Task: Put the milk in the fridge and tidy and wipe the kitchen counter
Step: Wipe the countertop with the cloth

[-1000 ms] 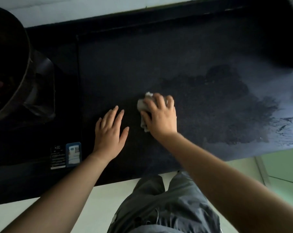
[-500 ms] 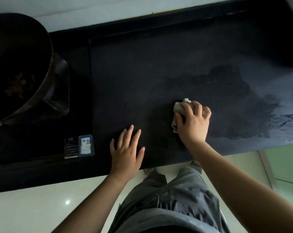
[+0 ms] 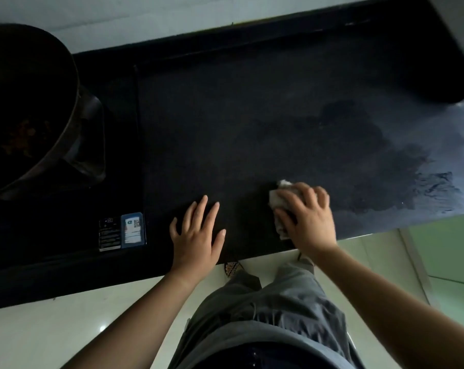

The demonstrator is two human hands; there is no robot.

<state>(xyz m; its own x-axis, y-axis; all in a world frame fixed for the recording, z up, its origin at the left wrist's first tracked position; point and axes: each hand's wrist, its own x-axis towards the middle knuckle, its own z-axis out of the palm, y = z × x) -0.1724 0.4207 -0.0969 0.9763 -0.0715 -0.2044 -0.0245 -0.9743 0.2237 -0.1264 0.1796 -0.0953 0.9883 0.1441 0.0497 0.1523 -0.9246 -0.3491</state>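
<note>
The dark kitchen counter [image 3: 252,123] fills the upper view. My right hand [image 3: 309,218] grips a small grey-white cloth [image 3: 277,198] and presses it onto the counter near the front edge. Most of the cloth is hidden under the fingers. My left hand [image 3: 196,238] lies flat on the counter to the left of the cloth, fingers spread and straight, holding nothing. A wet patch [image 3: 358,145] darkens the counter beyond and right of the cloth. No milk is in view.
A large dark wok [image 3: 20,102] sits on the black hob [image 3: 65,209] at the left, with labels [image 3: 133,230] near the hob's front. A wall block [image 3: 457,43] overhangs the counter's far right. Pale floor tiles [image 3: 52,328] lie below.
My right hand has slid the cloth to the right and toward the counter's front edge. The left hand stays flat on the counter. The view has shifted left.
</note>
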